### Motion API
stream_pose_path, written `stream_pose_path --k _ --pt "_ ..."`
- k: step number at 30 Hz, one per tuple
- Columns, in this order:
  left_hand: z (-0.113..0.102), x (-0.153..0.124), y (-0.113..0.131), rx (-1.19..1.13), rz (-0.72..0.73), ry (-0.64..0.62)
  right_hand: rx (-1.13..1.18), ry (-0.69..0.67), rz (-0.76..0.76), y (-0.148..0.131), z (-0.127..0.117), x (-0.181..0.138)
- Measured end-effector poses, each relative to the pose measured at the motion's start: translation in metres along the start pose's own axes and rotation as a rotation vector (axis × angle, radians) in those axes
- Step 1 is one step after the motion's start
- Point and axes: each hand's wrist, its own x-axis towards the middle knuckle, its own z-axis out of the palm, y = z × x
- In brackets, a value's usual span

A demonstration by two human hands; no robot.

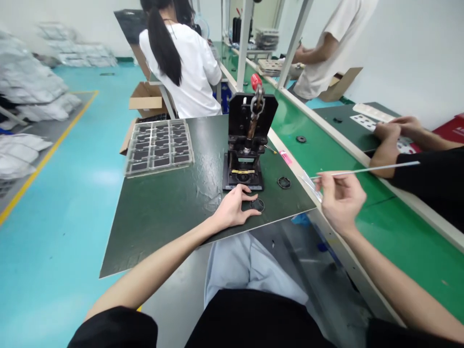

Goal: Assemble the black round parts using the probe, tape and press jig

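Dark green surface [163,212] with a glossy, slightly wrinkled film. Black metal press [246,145], matt. Clear shiny plastic tray [159,145]. Thin clear plastic strip [369,169]. Small black matt disc [257,205].

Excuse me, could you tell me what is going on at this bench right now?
A person sits at a dark green work board beside a green conveyor. Their left hand rests on the board, its fingers touching a small black round part just in front of a black hand press. Their right hand pinches a thin clear strip over the board's edge. A tray of dark parts lies at the far left, and other people work nearby.
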Motion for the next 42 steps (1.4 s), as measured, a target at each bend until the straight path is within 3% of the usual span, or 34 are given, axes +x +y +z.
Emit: stream_pose_path --k 5,9,14,18,23,27,30,36,42 --pt "-0.016 -0.003 0.006 0.014 0.102 -0.094 -0.351 -0.156 0.001 0.035 -0.080 -0.030" --pt "-0.019 -0.009 0.015 0.125 0.150 -0.095 -0.417 -0.242 0.027 0.056 -0.106 -0.062" --pt "-0.003 -0.017 0.021 0.313 0.070 0.088 -0.409 -0.252 -0.030 0.062 -0.105 -0.063" --pt "0.002 -0.017 0.026 0.330 0.071 0.143 -0.422 -0.258 -0.091 0.063 -0.104 -0.060" --pt "-0.029 -0.004 0.034 0.283 0.089 0.116 -0.412 -0.278 -0.032 0.066 -0.110 -0.065" --pt "-0.067 0.014 0.029 0.281 -0.021 0.196 -0.450 -0.304 -0.006 0.067 -0.114 -0.067" --pt "-0.084 0.028 0.021 0.273 -0.051 0.192 -0.465 -0.332 -0.021 0.067 -0.113 -0.066" --pt "-0.079 0.050 0.008 0.281 0.023 0.105 -0.480 -0.356 -0.100 0.064 -0.110 -0.060" --pt "-0.071 0.049 0.001 0.223 0.029 0.095 -0.482 -0.381 -0.079 0.065 -0.110 -0.060"
